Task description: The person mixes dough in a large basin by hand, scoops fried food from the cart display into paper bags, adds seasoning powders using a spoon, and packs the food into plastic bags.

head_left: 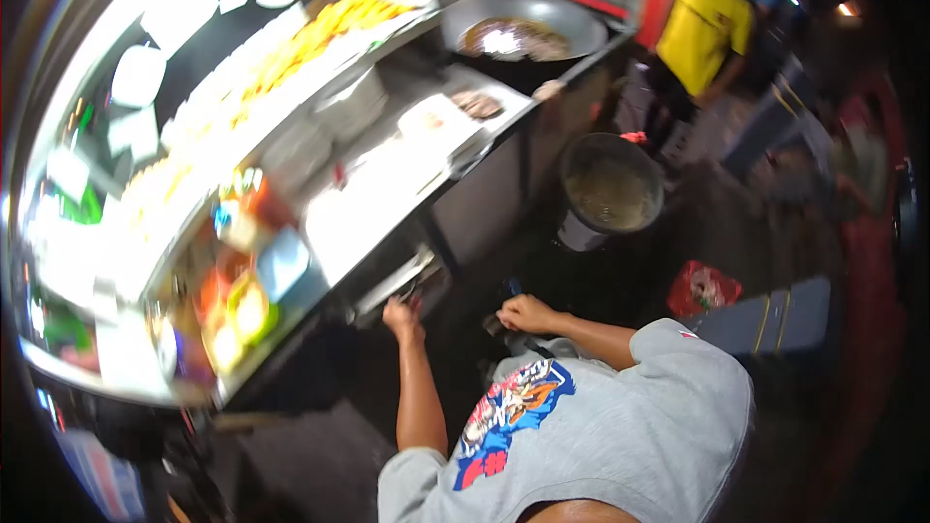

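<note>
My left hand (402,317) is closed in front of the stall counter, at the edge of what looks like an open drawer (399,281) with something pale in it. Blur hides what its fingers grip, if anything. My right hand (526,314) is curled into a fist close to my body, apart from the counter. A small dark piece shows at its knuckles, too blurred to name. Just beyond that fist is a small blue spot (511,286). My grey shirt (620,416) fills the lower part of the view.
The lit counter (339,232) carries yellow fried food (339,19) and bright containers (242,310). A wok (523,29) sits at its far end. On the floor stand a bucket (610,184), a red bag (704,288) and a grey bench (775,320). A person in yellow (705,24) stands beyond.
</note>
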A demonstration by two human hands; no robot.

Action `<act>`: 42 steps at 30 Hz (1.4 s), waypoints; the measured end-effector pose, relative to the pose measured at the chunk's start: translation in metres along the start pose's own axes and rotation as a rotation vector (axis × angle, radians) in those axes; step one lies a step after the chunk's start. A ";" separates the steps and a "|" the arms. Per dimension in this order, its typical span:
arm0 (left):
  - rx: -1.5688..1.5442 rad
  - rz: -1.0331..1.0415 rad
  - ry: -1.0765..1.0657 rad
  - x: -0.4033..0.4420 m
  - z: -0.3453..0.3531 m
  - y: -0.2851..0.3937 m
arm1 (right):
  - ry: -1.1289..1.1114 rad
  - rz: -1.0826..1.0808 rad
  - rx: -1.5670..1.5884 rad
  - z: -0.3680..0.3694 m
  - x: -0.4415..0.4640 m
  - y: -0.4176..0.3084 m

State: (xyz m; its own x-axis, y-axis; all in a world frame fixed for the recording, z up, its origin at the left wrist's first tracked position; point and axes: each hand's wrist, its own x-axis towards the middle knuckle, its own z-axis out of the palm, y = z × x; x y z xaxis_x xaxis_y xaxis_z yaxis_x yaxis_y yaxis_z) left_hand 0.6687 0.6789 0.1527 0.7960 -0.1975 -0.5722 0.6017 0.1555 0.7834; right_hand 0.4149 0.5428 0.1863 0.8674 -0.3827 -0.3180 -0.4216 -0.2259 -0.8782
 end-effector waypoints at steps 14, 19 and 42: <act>-0.368 0.001 -0.180 0.042 0.019 0.008 | -0.264 0.569 -0.287 -0.049 -0.048 0.169; 0.239 -0.205 0.002 0.028 0.019 -0.095 | 0.308 0.395 -0.100 -0.078 -0.016 0.196; 1.412 -0.321 -1.876 -0.262 0.366 -0.087 | -0.053 0.872 -0.067 -0.281 0.027 0.369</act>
State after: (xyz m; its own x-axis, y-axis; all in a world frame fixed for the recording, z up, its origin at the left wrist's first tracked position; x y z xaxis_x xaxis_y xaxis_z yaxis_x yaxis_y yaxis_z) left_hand 0.3836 0.3625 0.3236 -0.6568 -0.5193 -0.5468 -0.3927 -0.3834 0.8359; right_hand 0.2085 0.1971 -0.0456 0.2391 -0.4017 -0.8840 -0.9536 0.0746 -0.2918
